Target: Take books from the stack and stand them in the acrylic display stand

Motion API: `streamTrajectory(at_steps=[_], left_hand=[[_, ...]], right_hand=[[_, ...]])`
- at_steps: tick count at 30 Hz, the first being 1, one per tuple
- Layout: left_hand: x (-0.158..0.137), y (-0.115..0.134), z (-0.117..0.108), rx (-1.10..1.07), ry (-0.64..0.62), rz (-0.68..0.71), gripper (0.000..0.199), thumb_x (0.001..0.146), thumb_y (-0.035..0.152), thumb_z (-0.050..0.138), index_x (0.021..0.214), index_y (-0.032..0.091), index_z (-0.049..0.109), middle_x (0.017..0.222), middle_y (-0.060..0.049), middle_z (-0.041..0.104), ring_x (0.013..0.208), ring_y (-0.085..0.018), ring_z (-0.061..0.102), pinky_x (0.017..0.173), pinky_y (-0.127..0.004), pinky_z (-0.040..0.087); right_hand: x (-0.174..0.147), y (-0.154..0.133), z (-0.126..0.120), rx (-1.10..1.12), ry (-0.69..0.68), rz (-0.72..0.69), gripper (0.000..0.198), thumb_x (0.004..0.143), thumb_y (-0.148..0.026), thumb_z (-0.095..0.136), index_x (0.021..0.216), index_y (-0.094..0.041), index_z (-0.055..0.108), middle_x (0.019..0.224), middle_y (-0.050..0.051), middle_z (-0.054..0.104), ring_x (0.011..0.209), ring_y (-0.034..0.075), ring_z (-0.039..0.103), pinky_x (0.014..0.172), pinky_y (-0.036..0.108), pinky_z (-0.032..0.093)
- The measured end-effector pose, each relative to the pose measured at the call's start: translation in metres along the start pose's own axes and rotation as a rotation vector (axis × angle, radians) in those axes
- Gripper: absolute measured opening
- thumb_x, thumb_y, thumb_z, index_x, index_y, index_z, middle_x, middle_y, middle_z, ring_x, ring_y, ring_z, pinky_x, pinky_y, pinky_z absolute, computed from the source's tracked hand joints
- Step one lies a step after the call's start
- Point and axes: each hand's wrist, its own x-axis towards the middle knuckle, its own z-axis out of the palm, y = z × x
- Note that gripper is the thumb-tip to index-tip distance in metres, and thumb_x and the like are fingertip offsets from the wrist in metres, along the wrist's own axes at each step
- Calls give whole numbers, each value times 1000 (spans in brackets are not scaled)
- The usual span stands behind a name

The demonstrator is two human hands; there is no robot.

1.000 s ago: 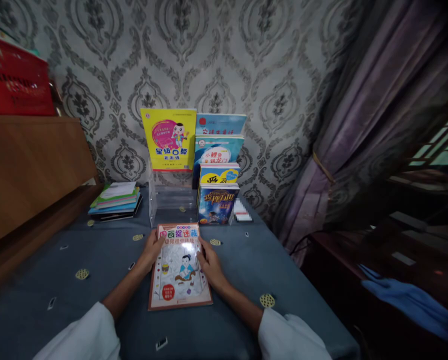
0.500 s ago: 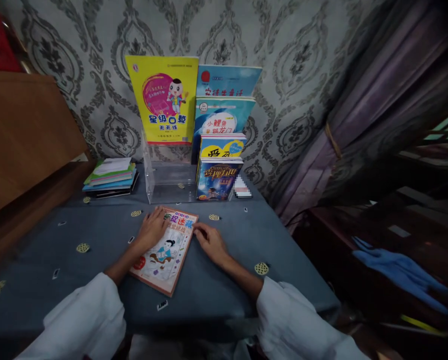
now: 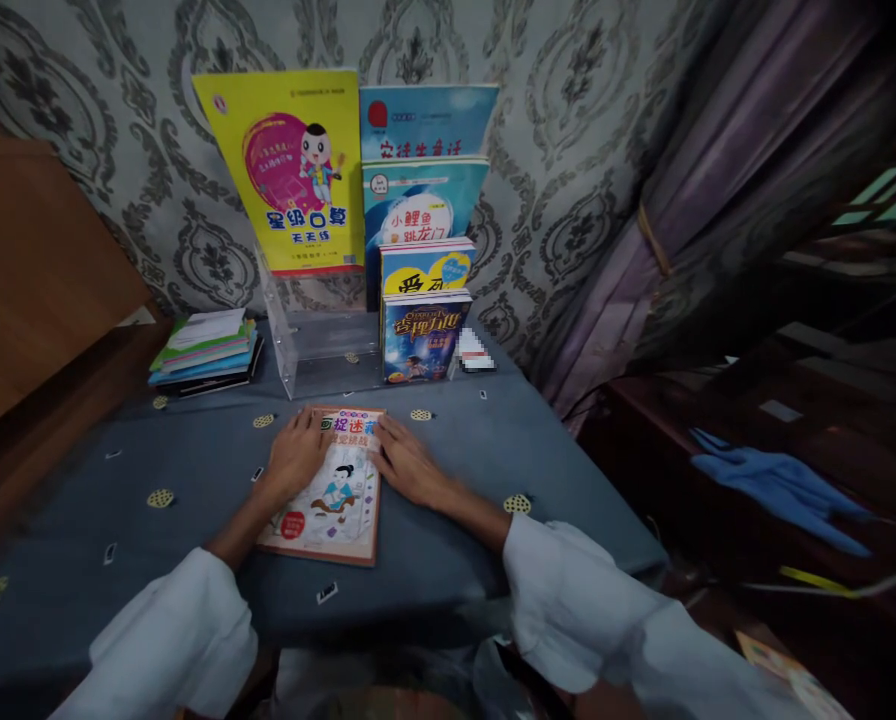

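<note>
Grey damask wallpaper (image 3: 568,180) fills the upper frame, with a purple curtain (image 3: 688,180) at upper right; below, a blue-grey tablecloth (image 3: 208,450) covers the table. At lower centre, an orange-bordered book (image 3: 335,515) lies flat, cover up, slightly askew. Left hand (image 3: 296,455): laid over the book's upper left edge, fingers extended and close together, resting on the cover without closing round it. Right hand (image 3: 410,465): at the upper right edge, fingers stretched and slightly parted, their tips touching the cover, likewise not clasped. Just beyond, at upper centre, a clear stand (image 3: 328,365) bears a yellow book (image 3: 298,180) on its left side and a tiered row of books (image 3: 422,345) on its right. Left of centre: a stack of books and papers (image 3: 204,355).
</note>
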Motion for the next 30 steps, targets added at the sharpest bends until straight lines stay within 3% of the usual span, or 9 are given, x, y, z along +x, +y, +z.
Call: streamTrajectory(at_steps=[5,9,15,23,30], left_hand=[[-3,3,-13,95,-37,8,36,101,27,38,121,14,66,120,-18,69,108,-33,65,91,-47,54],[0,-4,13,-18,71,50,39,101,24,38,132,12,58,141,-19,59,131,-32,55,106,-47,47],[2,-17,45,-177,110,112,46,103,29,32,143,12,49,152,-17,52,144,-29,44,115,-50,40],[-2,-12,34,-88,100,105,45,103,26,34,143,13,50,154,-18,48,145,-30,44,115,-52,40],[-2,-9,28,-115,53,103,48,104,29,32,148,15,47,155,-17,47,147,-31,41,116,-55,38]], right_hand=[[21,9,-6,-75,-4,2,41,102,-28,44,138,-11,56,149,20,54,144,29,45,120,50,35],[32,-7,1,-160,0,-84,42,102,-23,44,141,-11,54,152,19,51,149,29,38,124,53,25],[50,-21,18,-133,-71,-163,46,105,-27,39,148,-13,46,156,17,46,150,25,36,124,50,26],[45,-6,7,-113,-98,-45,62,103,-43,46,149,-2,43,159,26,37,152,31,29,124,51,24],[33,21,2,-33,-41,31,56,103,-39,45,151,-12,43,159,20,38,152,30,31,123,56,24]])
